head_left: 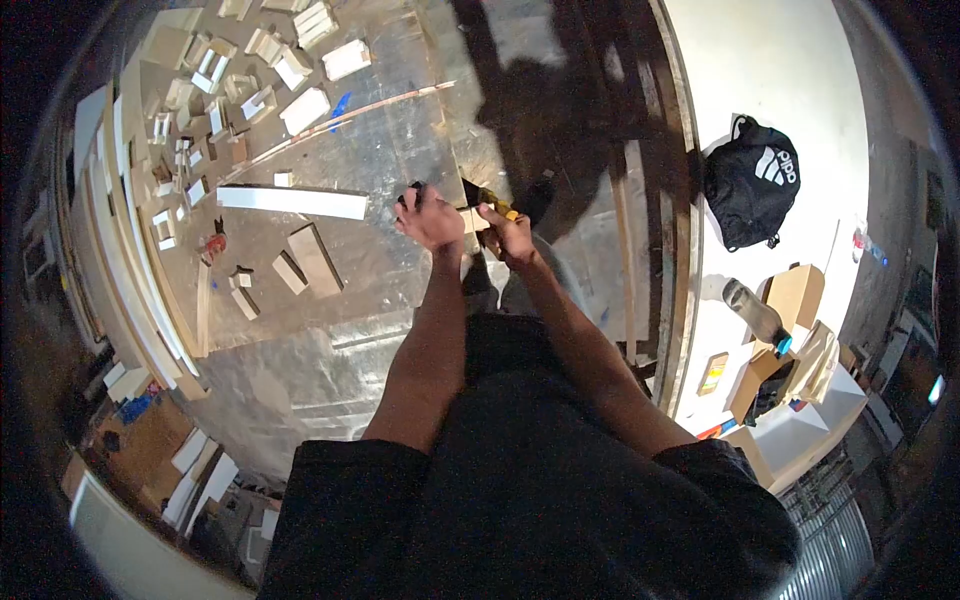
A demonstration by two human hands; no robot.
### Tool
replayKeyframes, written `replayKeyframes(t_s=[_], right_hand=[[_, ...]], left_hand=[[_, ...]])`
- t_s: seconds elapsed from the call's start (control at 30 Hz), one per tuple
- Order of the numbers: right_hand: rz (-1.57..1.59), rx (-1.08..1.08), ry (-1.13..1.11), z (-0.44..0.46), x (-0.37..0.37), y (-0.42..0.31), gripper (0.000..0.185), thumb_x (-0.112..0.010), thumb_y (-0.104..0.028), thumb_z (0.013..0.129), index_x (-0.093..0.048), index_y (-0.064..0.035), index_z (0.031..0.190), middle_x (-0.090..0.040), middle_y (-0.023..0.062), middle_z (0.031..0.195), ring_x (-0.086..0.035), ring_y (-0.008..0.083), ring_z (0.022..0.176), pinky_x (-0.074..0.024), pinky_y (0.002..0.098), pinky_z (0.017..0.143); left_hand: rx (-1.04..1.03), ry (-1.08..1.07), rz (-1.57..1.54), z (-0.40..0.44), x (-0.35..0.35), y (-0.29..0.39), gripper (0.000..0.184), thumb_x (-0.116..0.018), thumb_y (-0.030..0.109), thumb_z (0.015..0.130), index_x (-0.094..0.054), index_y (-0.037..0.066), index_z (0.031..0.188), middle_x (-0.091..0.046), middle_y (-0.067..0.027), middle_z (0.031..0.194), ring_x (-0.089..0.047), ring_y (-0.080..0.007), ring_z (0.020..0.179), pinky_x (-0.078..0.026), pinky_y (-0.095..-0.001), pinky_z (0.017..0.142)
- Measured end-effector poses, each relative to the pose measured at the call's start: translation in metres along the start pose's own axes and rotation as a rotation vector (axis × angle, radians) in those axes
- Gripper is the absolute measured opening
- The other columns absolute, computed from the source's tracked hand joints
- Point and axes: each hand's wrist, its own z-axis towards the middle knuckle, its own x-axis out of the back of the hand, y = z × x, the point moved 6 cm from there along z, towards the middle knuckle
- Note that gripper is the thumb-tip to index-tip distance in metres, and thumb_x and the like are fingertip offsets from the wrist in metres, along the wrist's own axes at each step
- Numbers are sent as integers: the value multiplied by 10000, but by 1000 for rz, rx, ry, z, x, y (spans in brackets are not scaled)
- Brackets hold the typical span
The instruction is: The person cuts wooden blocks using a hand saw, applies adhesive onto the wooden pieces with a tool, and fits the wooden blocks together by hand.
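Note:
My left hand (pixel 432 222) is over the floor near the right end of a long white board. Its fingers look spread, with a dark patch beyond the fingertips that may be shadow. My right hand (pixel 508 238) is closed around a yellow and black tool (pixel 512 214), whose exact kind I cannot make out. Between the hands lies a small pale wood piece (pixel 474 220), close to the right fingers. The long white board (pixel 292 201) lies to the left of my left hand.
Many small wooden blocks (pixel 212 72) spread across the upper left. Nearer lie two flat boards (pixel 315 258), a thin strip (pixel 390 98) and a red tool (pixel 214 246). On the right, a white surface (pixel 780 60) carries a black bag (pixel 752 190), a bottle (pixel 756 312) and cardboard boxes (pixel 797 290).

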Motion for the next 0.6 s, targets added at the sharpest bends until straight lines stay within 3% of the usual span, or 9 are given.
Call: replayKeyframes(t_s=[0.3, 0.47, 0.6], right_hand=[[5, 68, -41, 2, 0, 1, 209, -761, -271, 877, -652, -95, 848, -605, -25, 693, -474, 56, 514, -333, 249, 461], [-60, 108, -86, -4, -1, -9, 215, -769, -261, 870, -644, -101, 798, -575, -38, 625, -434, 59, 450, -304, 256, 420], [-253, 109, -109, -8, 5, -20, 344, -769, -311, 878, -588, -113, 662, -489, -56, 529, -397, 58, 405, -260, 284, 381]], left_hand=[[39, -10, -86, 5, 6, 2, 72, -610, 158, 691, -597, 157, 761, -535, -51, 931, -506, -342, 943, -351, -495, 746], [52, -52, -72, 3, 4, 0, 62, -612, 156, 677, -592, 160, 735, -533, -50, 902, -510, -344, 921, -355, -494, 737], [14, 3, -84, 0, 8, 1, 45, -611, 152, 679, -588, 156, 717, -531, -50, 884, -512, -345, 907, -355, -493, 731]])
